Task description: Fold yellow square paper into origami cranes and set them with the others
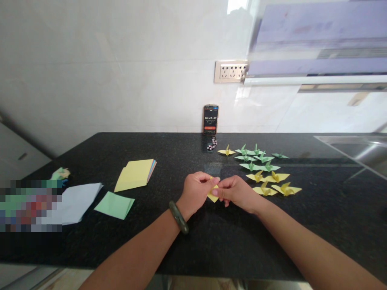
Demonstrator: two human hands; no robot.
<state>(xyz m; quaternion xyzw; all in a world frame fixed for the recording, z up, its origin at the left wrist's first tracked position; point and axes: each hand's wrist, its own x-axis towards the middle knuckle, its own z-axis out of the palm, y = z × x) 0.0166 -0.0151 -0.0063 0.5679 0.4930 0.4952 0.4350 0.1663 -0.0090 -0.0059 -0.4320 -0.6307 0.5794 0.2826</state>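
Between both hands is a small folded piece of yellow paper (214,198), partly hidden by the fingers. My left hand (198,191), with a dark green bangle (178,217) on its wrist, pinches it from the left. Pressing on its right side are the thumb and fingers of my right hand (237,194). Just right of the hands stand several yellow paper cranes (286,188). Behind those are several green paper cranes (248,166), and one more yellow crane (226,151) sits to their left.
Left on the dark countertop (157,237) lie a yellow-topped paper stack (134,174), green paper sheets (115,204) and white sheets (78,201). A phone (211,120) showing a timer leans on the wall, its beaded strap (212,145) in front. A sink (363,151) is at right.
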